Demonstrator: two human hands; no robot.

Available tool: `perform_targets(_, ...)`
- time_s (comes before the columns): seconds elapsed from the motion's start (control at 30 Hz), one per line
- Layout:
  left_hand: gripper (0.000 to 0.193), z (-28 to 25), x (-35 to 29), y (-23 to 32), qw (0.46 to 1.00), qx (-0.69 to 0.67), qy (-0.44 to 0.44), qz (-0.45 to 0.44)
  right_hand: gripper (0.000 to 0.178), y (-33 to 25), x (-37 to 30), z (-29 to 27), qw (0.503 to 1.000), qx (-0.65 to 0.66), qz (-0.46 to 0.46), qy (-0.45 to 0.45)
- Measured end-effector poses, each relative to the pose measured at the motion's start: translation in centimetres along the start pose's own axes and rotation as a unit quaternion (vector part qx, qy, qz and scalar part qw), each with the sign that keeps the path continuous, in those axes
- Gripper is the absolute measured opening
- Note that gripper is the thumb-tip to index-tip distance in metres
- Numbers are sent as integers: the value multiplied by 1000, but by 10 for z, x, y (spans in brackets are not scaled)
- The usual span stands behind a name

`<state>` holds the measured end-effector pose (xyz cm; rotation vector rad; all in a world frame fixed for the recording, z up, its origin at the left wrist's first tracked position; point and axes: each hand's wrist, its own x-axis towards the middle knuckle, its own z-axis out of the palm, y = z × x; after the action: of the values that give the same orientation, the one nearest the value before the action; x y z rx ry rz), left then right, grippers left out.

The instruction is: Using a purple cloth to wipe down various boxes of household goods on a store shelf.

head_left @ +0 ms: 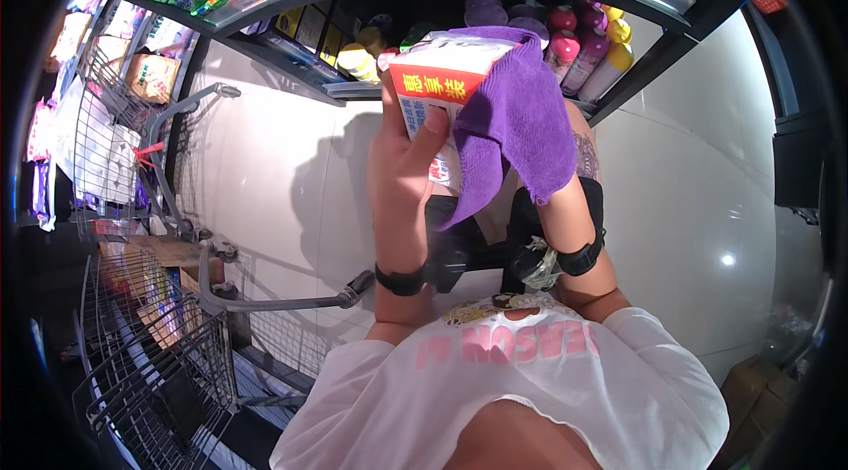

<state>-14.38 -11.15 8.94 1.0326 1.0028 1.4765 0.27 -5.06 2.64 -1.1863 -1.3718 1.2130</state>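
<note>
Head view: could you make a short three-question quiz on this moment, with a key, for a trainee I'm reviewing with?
1. Whose thumb shows on the red-and-white package? A) left hand B) right hand
2. True or false: the purple cloth drapes over part of that package.
3. Fill in: the shopping carts stand to the person's ____.

Key: 1. A; 2. True; 3. left.
</note>
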Motion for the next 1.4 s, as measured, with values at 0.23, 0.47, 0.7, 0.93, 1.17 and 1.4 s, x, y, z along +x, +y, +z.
perform_targets(0.23, 54, -1, 14, -23, 995, -79, 40, 39, 42, -22, 0, 7, 822, -337, -459, 25)
perform_targets(0.47, 60, 1, 18, -5, 963, -205, 161, 71, 44, -10, -27, -3, 954, -112, -256, -108)
perform_targets(0.7, 51, 0, 14, 0, 973, -196, 106, 55, 46, 10, -4, 12, 993, 13, -71, -90)
perform_targets(0.93, 50, -11, -12, 6, 995, 26, -77, 54, 39, 33, 15, 7, 974, 204, -87, 45)
perform_targets(1.17, 49, 1, -8, 8, 984, -178, -3, -31, 39, -30, -10, 13, 957, 288, 8, -22)
perform_targets(1.4, 47, -17, 17, -12, 975, -151, 63, 150, 39, -22, -42, 5, 977, 130, -103, -137)
